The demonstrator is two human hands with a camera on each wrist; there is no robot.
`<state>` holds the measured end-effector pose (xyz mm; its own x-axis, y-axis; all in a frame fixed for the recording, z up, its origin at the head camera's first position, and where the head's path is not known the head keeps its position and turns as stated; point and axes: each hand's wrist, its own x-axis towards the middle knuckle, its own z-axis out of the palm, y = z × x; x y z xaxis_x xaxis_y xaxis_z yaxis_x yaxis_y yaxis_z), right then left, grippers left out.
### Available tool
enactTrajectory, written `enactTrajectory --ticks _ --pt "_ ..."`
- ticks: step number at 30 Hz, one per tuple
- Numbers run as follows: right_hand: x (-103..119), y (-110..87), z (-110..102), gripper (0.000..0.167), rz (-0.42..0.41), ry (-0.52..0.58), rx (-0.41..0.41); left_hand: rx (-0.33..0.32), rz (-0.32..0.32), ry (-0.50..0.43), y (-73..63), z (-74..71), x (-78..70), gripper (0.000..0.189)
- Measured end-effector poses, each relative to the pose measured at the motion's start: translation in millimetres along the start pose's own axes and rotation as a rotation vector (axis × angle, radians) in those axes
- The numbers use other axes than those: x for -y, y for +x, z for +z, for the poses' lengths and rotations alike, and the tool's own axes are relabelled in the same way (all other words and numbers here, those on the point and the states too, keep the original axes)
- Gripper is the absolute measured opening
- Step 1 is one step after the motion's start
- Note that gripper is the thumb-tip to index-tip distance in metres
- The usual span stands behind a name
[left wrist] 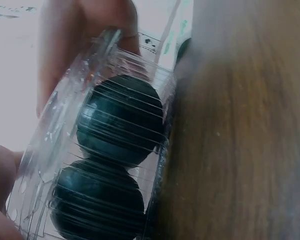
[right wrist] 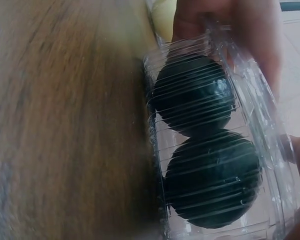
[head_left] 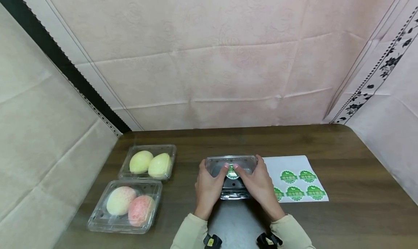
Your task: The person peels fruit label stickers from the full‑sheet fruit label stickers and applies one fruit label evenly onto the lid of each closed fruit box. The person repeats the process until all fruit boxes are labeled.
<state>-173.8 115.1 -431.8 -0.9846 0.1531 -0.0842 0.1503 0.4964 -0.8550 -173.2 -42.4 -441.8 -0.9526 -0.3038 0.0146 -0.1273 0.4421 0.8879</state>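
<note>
A clear plastic clamshell box [head_left: 247, 162] rests at the middle of the table between both hands. My left hand [head_left: 208, 187] grips its left side and my right hand [head_left: 260, 183] its right side, fingers round the far corners. Both thumbs press on the lid, at either edge of a round green-and-white sticker [head_left: 232, 173]. Through the ribbed wall of the box [left wrist: 155, 75], the left wrist view shows two dark round balls [left wrist: 121, 120]. The right wrist view shows the dark balls [right wrist: 212, 177] too, with fingers at the lid's edge.
Right of the box lies a white sheet [head_left: 287, 162] bearing several green stickers [head_left: 295, 193], partly behind my right hand. On the left stand two more clear boxes, one with pale yellow balls [head_left: 141, 161], the nearer with a whitish and a pink ball [head_left: 140, 210]. Cloth hangs behind the wooden table [head_left: 352, 176].
</note>
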Motion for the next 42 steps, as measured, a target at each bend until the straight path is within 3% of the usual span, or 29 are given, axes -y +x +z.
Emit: enactTrajectory --ticks 6,13,15,18,21,28,32,37,42 --pt "-1.6 0.7 -2.0 0.087 -0.025 0.026 -0.01 -0.008 0.02 -0.069 2.0 -3.3 1.4 0.076" --pt "-9.2 -1.5 -15.4 0.071 -0.042 0.124 0.111 0.073 0.007 -0.209 3.7 -12.2 1.2 0.068" --pt "-11.5 -2.8 -21.1 0.07 -0.062 0.101 0.126 0.097 0.016 -0.21 3.9 -16.8 2.6 0.066" --pt "-13.7 -6.1 -28.3 0.071 -0.132 0.026 0.12 0.116 0.069 -0.136 1.8 -26.9 6.0 0.063" --pt "-16.2 -12.3 -33.8 0.074 -0.245 -0.077 0.103 0.143 0.177 -0.006 -3.0 -38.5 8.7 0.062" --pt "-25.9 -32.8 -42.0 0.079 -0.592 -0.424 0.091 0.268 0.6 0.42 -19.8 -58.9 11.3 0.089" --pt "-31.2 -44.6 -45.3 0.089 -0.726 -0.629 0.106 0.318 0.795 0.666 -26.9 -67.8 16.4 0.104" --pt "-33.4 -53.6 -44.4 0.096 -0.845 -0.774 0.094 0.338 0.964 0.878 -33.8 -71.9 23.2 0.112" --pt "-31.0 -51.7 -37.2 0.098 -0.918 -0.819 0.071 0.32 1.054 0.936 -35.3 -62.9 24.2 0.111"
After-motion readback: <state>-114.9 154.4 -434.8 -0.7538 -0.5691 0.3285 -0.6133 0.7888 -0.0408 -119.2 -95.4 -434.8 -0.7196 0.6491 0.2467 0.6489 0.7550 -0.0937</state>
